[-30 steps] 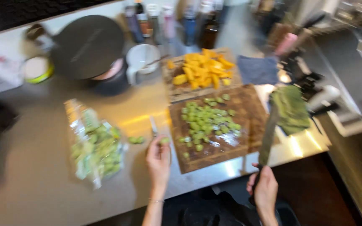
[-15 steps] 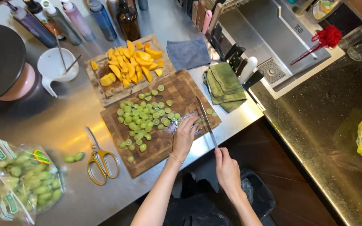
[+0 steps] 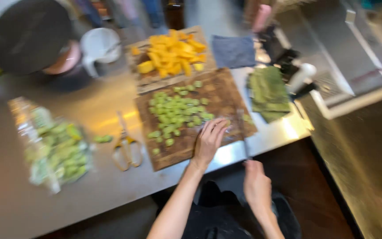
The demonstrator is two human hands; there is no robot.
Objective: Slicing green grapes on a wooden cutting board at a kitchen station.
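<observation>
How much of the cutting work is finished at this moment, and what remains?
Done: yellow pieces piled on the far board, many green pieces cut on the near board. In hand: left hand on that board, right hand holding a knife. Left: green produce in the bag.

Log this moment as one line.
left hand flat on board | right hand holds knife | green pieces heaped on board | scissors lie left of board

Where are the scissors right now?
In the head view, the scissors lie flat on the steel counter, left of the wooden cutting board and right of the bag of green vegetables.
</observation>
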